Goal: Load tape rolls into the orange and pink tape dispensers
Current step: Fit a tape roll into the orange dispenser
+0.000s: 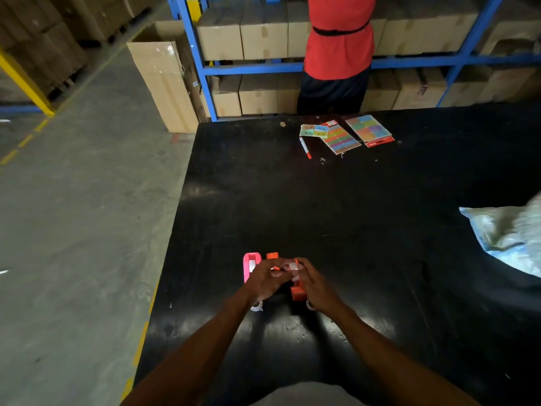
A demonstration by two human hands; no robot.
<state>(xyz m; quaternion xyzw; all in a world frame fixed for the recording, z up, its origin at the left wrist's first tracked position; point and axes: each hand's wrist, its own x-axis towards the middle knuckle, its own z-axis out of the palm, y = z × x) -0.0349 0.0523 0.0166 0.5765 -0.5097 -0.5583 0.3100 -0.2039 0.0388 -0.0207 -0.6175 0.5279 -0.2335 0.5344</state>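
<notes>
A pink tape dispenser point(251, 267) lies on the black table point(351, 215), just left of my hands. An orange tape dispenser point(297, 292) sits under my right hand point(314, 285), which grips it. My left hand point(268, 278) meets the right one over the orange dispenser, fingers pinched on a small clear tape roll point(293, 267). Another orange piece point(272, 255) shows just beyond my left fingers. Two loose clear tape rolls lie on the table, one tape roll point(257, 306) below my left wrist and one tape roll point(310, 304) below my right hand.
Coloured sticker sheets point(342, 139) and a red marker point(305, 148) lie at the table's far side. A person in a red shirt point(339, 39) stands there before blue shelving with cardboard boxes point(243, 39). A white sack point(509, 238) lies at the right edge. The table's left edge drops to concrete floor.
</notes>
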